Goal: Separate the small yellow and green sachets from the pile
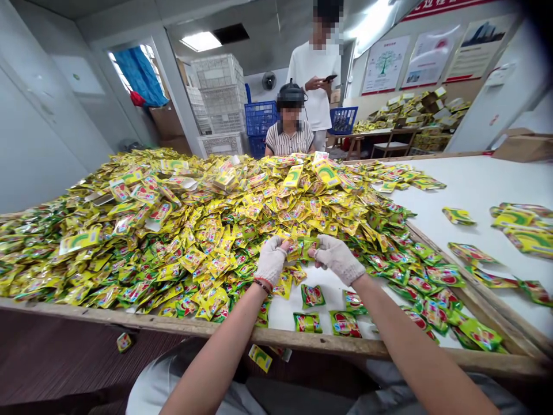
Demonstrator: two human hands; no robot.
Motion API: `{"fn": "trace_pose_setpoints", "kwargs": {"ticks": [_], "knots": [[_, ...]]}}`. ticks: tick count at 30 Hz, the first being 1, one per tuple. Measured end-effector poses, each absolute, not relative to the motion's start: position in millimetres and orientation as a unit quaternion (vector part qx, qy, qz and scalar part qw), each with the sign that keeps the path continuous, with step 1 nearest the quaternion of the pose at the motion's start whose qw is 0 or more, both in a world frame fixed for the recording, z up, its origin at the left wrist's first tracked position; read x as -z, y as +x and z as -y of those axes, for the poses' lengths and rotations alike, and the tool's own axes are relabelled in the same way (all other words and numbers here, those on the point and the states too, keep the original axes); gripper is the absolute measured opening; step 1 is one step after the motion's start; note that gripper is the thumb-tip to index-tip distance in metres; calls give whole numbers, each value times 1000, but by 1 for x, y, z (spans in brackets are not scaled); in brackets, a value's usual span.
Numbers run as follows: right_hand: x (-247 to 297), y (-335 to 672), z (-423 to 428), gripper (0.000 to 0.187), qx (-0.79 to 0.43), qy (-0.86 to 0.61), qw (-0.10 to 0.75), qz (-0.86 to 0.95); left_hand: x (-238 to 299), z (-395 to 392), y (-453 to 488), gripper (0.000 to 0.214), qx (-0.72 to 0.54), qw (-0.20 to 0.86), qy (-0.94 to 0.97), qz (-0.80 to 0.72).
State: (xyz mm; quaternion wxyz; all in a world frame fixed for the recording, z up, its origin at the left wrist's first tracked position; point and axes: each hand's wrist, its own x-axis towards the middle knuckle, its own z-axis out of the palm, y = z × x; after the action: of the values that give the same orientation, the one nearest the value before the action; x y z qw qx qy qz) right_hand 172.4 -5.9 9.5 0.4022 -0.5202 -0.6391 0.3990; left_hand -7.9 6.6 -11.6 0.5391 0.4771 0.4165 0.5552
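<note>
Both my hands wear white knit gloves. My left hand (271, 260) and my right hand (337, 257) are closed on the two ends of a small green and yellow packet (302, 246), held just above the table. Right behind it rises a big heap of yellow and green packets (194, 213). Below my hands a few green packets (311, 295) lie flat on a bare white patch of the table (330, 291).
The table has a wooden rim (181, 326). A second white table (479, 184) with loose packets stands to the right. One person sits across the heap, another stands behind with a phone. Stacked white and blue crates (220, 98) are at the back. Two packets (260, 357) lie below the table edge.
</note>
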Motion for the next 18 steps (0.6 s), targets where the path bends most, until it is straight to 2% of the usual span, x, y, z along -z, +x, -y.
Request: {"fn": "trace_pose_setpoints", "kwargs": {"ticks": [6,10,13,15,18], "knots": [[-9,164,7,14,-392,-504,406,654,12,-6,-5,38,-525,531,537,-392],[-6,171,5,12,-389,-503,373,675,11,-4,-6,36,-497,562,555,-359],[-2,172,2,11,-355,-530,355,684,11,-2,-6,29,-470,517,603,-385],[1,171,0,13,-336,-525,388,679,9,-2,-4,24,-464,472,636,-397],[2,169,-4,32,-345,-497,461,649,-4,-10,1,22,-449,436,682,-378]]}}
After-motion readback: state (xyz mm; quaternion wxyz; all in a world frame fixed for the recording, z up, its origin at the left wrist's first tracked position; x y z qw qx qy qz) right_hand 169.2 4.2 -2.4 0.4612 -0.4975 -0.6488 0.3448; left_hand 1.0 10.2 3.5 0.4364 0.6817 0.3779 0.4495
